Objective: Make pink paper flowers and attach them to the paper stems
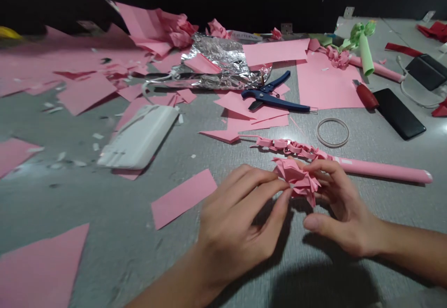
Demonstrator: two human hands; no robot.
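Observation:
A crumpled, many-pointed pink paper piece [298, 180] is between my two hands, just above the grey table. The thumb and fingers of my left hand [244, 210] pinch its left edge. My right hand [344, 210] curves around its right side, fingertips at its upper edge and thumb apart below. Right behind lies a pink paper tube [387, 170] with a folded pink paper chain [296, 148] at its left end. A pink paper rectangle [185, 197] lies flat left of my left hand.
Blue-handled cutters [275, 97] lie on pink sheets beyond my hands, near crinkled foil [223, 56]. A white power bank [139, 135] is at the left. Toward the right are a clear ring [333, 132], a black phone [398, 113], and a green paper flower [365, 42]. Pink scraps lie around.

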